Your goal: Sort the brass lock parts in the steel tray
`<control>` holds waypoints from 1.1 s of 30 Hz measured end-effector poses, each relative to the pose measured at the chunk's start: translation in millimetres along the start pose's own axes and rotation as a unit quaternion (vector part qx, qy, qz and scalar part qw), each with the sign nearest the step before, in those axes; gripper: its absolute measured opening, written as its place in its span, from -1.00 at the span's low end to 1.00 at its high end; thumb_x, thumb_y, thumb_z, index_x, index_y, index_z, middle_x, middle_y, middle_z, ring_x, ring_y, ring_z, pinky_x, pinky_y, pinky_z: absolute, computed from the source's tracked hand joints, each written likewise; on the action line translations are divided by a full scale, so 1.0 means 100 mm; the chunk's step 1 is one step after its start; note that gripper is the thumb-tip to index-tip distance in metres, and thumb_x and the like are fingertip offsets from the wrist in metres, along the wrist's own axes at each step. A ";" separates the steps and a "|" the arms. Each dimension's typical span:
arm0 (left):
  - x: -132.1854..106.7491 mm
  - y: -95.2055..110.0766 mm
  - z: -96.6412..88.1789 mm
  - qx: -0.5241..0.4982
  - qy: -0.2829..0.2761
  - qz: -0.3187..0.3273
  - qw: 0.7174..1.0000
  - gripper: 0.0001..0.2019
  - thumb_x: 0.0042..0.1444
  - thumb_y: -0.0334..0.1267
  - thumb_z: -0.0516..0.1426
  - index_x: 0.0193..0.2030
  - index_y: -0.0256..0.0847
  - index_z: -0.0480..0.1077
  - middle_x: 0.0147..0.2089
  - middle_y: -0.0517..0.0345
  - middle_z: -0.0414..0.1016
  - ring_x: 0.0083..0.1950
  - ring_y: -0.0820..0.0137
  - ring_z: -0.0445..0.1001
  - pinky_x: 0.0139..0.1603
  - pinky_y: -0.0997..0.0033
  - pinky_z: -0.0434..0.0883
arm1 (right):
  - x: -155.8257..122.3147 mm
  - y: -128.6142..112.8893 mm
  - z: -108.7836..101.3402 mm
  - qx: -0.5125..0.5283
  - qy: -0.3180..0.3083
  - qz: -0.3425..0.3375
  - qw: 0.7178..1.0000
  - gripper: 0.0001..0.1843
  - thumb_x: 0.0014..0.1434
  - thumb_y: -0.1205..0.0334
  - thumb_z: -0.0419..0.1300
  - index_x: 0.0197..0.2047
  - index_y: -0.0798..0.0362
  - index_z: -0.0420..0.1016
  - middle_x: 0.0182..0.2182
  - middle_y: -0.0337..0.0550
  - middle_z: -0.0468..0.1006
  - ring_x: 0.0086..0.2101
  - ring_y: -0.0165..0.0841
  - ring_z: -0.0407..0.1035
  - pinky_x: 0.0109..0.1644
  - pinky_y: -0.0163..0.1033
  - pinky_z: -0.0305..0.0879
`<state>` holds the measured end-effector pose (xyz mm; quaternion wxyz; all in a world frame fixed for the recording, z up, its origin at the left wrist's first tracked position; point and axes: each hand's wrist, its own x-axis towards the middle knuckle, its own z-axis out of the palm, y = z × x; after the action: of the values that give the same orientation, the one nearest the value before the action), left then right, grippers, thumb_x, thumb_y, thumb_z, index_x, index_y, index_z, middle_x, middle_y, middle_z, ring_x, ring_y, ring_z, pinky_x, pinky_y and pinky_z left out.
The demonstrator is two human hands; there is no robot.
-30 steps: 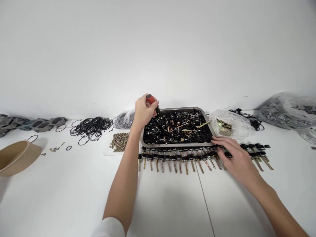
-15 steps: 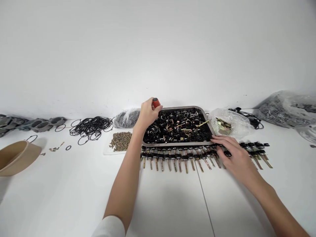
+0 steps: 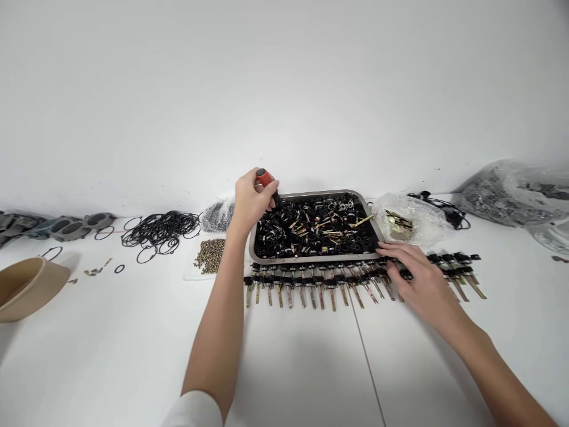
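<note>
At the back left corner of a metal tray [image 3: 284, 259], my left hand [image 3: 250, 198] is closed around the red and black handle of what looks like a screwdriver [image 3: 265, 177]. The handle leans, its dark end up and to the left; whatever lies at its lower end is hidden. Small black parts [image 3: 311, 228] fill the tray, with brass-coloured pins among them. My right hand [image 3: 415, 279] rests at the tray's front right corner, fingers stretched out against the rim. Beneath that hand and along the tray's front edge lie rows of black-headed metal stems [image 3: 320, 290], partly covered by the hand.
Small brass pieces [image 3: 208, 256] lie on a white sheet left of the tray. Farther left are black rubber rings [image 3: 162, 231], grey housings [image 3: 69, 227] and a tan bowl [image 3: 35, 284]. Right of the tray sit a bubble-wrap bag [image 3: 422, 219] and a large clear bag [image 3: 511, 193].
My left hand has shifted left and slightly up with the screwdriver, whose handle now leans more. My right hand stays at the tray corner. The whole view has moved a little.
</note>
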<state>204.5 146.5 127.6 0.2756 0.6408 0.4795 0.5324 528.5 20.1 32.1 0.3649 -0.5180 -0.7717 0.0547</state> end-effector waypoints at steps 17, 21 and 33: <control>-0.05 0.19 -0.15 0.074 -0.190 -0.035 0.978 -0.86 0.07 -0.28 0.25 -0.43 -0.21 0.39 -0.52 0.08 0.45 -0.63 0.40 0.42 -0.64 0.37 0.43 | -0.01 0.02 0.00 -0.004 0.004 -0.006 1.000 -0.71 0.30 0.32 0.04 -0.01 0.00 0.52 -0.04 -0.05 0.58 0.06 -0.15 0.43 0.21 0.07 0.39; -0.05 0.16 -0.11 0.068 -0.184 -0.027 0.980 -0.85 0.10 -0.25 0.25 -0.42 -0.20 0.39 -0.54 0.10 0.45 -0.62 0.37 0.46 -0.62 0.37 0.46 | -0.01 0.03 0.01 -0.001 0.002 -0.003 1.000 -0.71 0.30 0.32 0.05 0.00 -0.01 0.52 -0.03 -0.05 0.58 0.06 -0.14 0.43 0.22 0.08 0.38; -0.19 0.63 -0.30 0.039 -0.070 0.023 0.996 -0.84 0.07 -0.22 0.27 -0.34 -0.25 0.42 -0.46 0.13 0.47 -0.52 0.39 0.50 -0.51 0.38 0.52 | -0.03 0.13 0.12 0.020 0.023 0.004 1.000 -0.72 0.29 0.37 0.03 -0.05 0.00 0.50 -0.04 -0.05 0.56 0.07 -0.17 0.41 0.21 0.06 0.37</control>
<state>197.3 100.2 182.5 0.2711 0.6976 0.4650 0.4729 531.5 26.8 15.6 0.3929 -0.5147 -0.7597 0.0593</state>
